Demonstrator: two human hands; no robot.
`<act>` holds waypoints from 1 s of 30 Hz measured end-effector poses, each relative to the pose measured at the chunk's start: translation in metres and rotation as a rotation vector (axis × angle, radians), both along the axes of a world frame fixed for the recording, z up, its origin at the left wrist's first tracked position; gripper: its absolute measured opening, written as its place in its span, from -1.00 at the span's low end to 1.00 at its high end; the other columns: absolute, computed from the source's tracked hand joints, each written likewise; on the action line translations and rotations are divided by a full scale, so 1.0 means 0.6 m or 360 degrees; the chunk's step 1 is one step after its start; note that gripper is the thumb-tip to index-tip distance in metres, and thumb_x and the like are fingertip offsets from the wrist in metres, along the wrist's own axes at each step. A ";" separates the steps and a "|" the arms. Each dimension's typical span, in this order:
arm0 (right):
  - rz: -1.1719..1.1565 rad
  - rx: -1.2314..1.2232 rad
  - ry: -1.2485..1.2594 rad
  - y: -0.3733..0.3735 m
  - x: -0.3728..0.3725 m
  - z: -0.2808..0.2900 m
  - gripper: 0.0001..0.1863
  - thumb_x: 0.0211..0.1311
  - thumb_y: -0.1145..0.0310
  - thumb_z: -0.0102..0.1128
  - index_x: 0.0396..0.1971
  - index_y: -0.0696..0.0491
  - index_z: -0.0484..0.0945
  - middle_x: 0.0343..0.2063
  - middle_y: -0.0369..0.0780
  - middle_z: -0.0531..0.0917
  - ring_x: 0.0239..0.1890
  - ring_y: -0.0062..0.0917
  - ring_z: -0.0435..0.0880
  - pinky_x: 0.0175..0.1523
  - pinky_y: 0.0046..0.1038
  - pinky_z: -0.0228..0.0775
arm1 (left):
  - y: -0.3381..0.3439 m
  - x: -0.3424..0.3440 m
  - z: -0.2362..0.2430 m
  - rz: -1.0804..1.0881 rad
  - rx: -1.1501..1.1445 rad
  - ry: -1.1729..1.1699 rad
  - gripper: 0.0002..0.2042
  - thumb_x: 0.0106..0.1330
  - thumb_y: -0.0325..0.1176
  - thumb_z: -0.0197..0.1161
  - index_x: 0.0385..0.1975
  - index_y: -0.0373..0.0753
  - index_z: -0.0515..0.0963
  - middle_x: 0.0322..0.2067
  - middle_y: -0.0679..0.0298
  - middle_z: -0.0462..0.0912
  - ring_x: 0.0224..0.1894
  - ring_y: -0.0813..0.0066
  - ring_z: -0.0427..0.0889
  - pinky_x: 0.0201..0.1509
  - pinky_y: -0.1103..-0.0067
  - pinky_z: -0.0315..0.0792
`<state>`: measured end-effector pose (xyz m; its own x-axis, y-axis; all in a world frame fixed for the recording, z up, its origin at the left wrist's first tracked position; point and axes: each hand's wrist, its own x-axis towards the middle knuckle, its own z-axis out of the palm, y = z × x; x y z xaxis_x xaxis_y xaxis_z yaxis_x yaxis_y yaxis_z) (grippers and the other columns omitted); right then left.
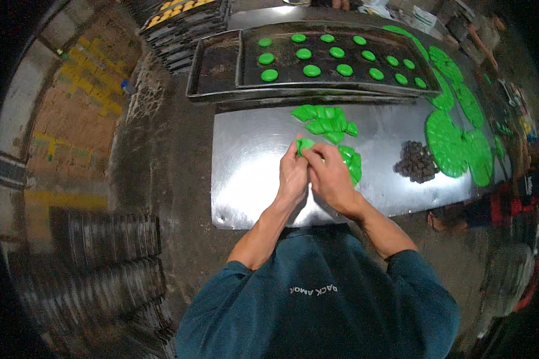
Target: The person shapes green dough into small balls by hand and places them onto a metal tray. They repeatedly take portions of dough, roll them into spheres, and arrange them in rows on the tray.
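A worker holds a small piece of green dough (304, 145) between both hands just on the near side of a black metal baking tray (287, 64). The left hand (294, 175) curls narrowly around the piece, seemingly to steady it, while the right hand (330, 180) closes its fingertips on the near edge, likely to fold or press it; the wrapped fingers hide its underside. Flattened green rounds (311, 70) sit in rows inside the tray, spaced apart, perhaps to keep them from sticking. Between tray and worker, cut green dough chunks (326, 123) lie on the shiny metal counter (245, 161), apparently kept within easy reach, with a second clump (354, 164) partly hidden behind the right hand. Nearer the worker than the tray's right end stands a heap of dark brown cubes (417, 161), and to the right of both, broad green dough slabs (446, 142) crowd the counter and hem in the tray on that side. Beyond the tray's left end rises a stack of trays bearing yellow pieces (176, 11); left of the tray and closer to the worker, stacked dark pans (96, 287) take up floor space.
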<state>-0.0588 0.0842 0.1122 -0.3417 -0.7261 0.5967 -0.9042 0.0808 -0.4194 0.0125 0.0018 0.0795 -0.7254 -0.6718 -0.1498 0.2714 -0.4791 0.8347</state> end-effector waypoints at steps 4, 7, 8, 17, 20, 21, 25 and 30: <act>0.0114 0.0217 0.0059 0.030 0.009 0.073 -0.73 -0.14 0.56 0.20 -0.32 0.11 0.56 -0.30 -0.19 0.57 -0.23 -0.27 0.54 -0.16 -0.31 0.40 | 0.033 0.071 0.082 -0.0120 -0.0232 -0.0141 -0.58 0.38 -0.53 -0.10 0.24 -0.40 0.18 -0.30 0.22 0.55 -0.17 0.56 0.52 -0.08 0.58 0.47; 0.0395 0.0264 -0.0181 0.026 -0.006 0.119 -0.81 -0.06 0.50 0.23 -0.35 0.10 0.55 -0.28 -0.16 0.57 -0.36 -0.26 0.55 -0.30 -0.32 0.41 | -0.006 0.098 0.078 0.0221 -0.1584 -0.0274 -0.70 0.39 -0.44 -0.09 0.03 -0.41 0.42 -0.19 0.15 0.57 -0.10 0.45 0.55 -0.11 0.55 0.48; 0.0469 0.0319 -0.0282 0.020 -0.007 0.134 -0.82 -0.05 0.49 0.24 -0.36 0.10 0.55 -0.28 -0.16 0.57 -0.39 -0.26 0.55 -0.32 -0.32 0.41 | -0.022 0.092 0.073 0.0385 -0.2011 -0.0272 -0.72 0.39 -0.42 -0.08 -0.03 -0.41 0.47 -0.13 0.14 0.58 -0.10 0.42 0.56 -0.13 0.56 0.49; 0.0487 -0.0154 0.0010 -0.003 0.004 0.100 -0.72 -0.12 0.58 0.25 -0.31 0.11 0.52 -0.37 -0.19 0.52 -0.35 -0.37 0.55 -0.27 -0.39 0.43 | -0.035 0.024 0.088 0.0404 -0.0861 -0.0321 -0.46 0.46 -0.04 -0.29 -0.40 -0.36 0.55 -0.53 0.26 0.57 -0.55 0.56 0.48 -0.52 0.63 0.33; 0.0470 -0.0057 0.0032 0.011 0.014 0.080 -0.78 -0.10 0.60 0.23 -0.36 0.11 0.53 -0.36 -0.18 0.54 -0.30 -0.32 0.58 -0.21 -0.41 0.45 | -0.030 0.019 0.090 0.0344 -0.0483 -0.0244 -0.43 0.46 0.02 -0.32 -0.32 -0.39 0.52 -0.48 0.22 0.60 -0.53 0.52 0.52 -0.52 0.62 0.36; 0.0474 -0.0053 0.0016 0.008 0.003 0.080 -0.77 -0.10 0.60 0.23 -0.34 0.11 0.53 -0.39 -0.19 0.55 -0.32 -0.33 0.58 -0.22 -0.40 0.46 | -0.022 0.016 0.087 0.0378 -0.0442 -0.0162 -0.42 0.45 0.03 -0.32 -0.29 -0.39 0.51 -0.47 0.21 0.60 -0.51 0.50 0.54 -0.52 0.62 0.38; 0.0494 0.0004 -0.0628 -0.025 -0.028 0.113 -0.79 -0.08 0.57 0.26 -0.36 0.11 0.53 -0.45 -0.22 0.54 -0.43 -0.48 0.59 -0.37 -0.47 0.44 | -0.007 0.030 0.123 0.0298 -0.0190 0.0164 -0.45 0.48 -0.01 -0.36 -0.09 -0.42 0.42 -0.42 0.14 0.61 -0.55 0.53 0.54 -0.57 0.70 0.41; 0.0607 0.0216 -0.0663 -0.067 -0.002 0.112 -0.66 -0.07 0.60 0.25 -0.20 0.10 0.52 -0.38 -0.17 0.53 -0.49 -0.53 0.58 -0.41 -0.54 0.43 | -0.039 0.064 0.103 0.0321 -0.0366 -0.0288 -0.56 0.47 -0.12 -0.21 -0.28 -0.38 0.51 -0.54 0.27 0.51 -0.61 0.66 0.44 -0.68 0.73 0.30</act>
